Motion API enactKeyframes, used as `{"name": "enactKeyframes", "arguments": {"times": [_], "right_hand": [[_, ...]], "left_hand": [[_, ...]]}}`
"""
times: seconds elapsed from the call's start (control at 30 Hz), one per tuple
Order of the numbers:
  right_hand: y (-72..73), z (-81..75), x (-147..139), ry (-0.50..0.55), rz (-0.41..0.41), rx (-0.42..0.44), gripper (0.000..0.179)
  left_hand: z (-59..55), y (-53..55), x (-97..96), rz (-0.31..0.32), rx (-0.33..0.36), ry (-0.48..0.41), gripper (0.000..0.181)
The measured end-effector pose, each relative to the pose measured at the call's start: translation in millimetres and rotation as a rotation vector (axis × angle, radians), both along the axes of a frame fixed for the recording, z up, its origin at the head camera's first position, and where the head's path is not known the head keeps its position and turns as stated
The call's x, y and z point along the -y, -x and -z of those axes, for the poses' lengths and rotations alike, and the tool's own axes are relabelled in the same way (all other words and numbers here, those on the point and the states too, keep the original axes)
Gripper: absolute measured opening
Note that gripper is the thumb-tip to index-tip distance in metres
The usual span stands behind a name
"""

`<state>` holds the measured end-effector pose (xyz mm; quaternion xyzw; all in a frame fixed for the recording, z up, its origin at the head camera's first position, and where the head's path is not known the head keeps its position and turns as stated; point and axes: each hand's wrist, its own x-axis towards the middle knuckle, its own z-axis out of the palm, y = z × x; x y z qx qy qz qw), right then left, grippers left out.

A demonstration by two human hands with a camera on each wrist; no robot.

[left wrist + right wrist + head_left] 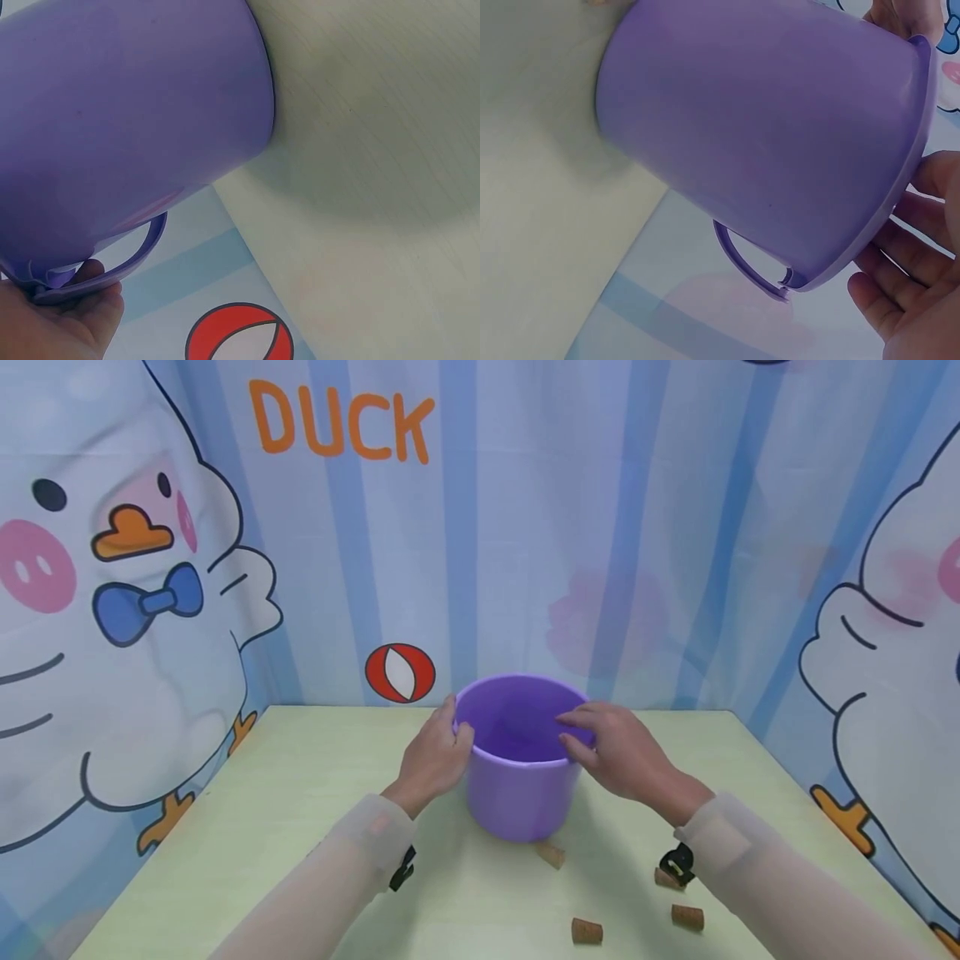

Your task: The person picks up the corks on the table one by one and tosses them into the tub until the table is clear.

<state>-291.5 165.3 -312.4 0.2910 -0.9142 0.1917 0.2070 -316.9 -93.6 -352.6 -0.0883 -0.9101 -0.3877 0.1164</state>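
Note:
A purple plastic bucket is on the table with its mouth up. My left hand grips its left rim, the thumb over the edge. In the left wrist view, fingers of that hand curl beneath the bucket's loop handle. On the opposite side my right hand is at the rim, with loosely bent, spread fingers; thumb and forefinger overlap the bucket's mouth. From the right wrist, other fingers show outside the rim, beside another part of the handle. The bucket's inner floor is partly hidden.
Several cork stoppers lie on the pale table: one cork in front, another cork to the right, and a lighter one at the bucket's base. A curtain printed with ducks hangs behind the table.

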Motion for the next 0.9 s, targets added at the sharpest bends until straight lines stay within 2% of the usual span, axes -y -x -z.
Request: {"name": "enactKeyframes", "arguments": {"times": [0.5, 0.9], "right_hand": [[-12.9, 0.9, -14.7, 0.046, 0.035, -0.02, 0.035], [-19.0, 6.6, -29.2, 0.104, 0.022, -0.108, 0.037]], "left_hand": [[0.3, 0.2, 0.4, -0.005, 0.001, -0.01, 0.067], [0.3, 1.1, 0.6, -0.002, 0.005, -0.012, 0.066]]}}
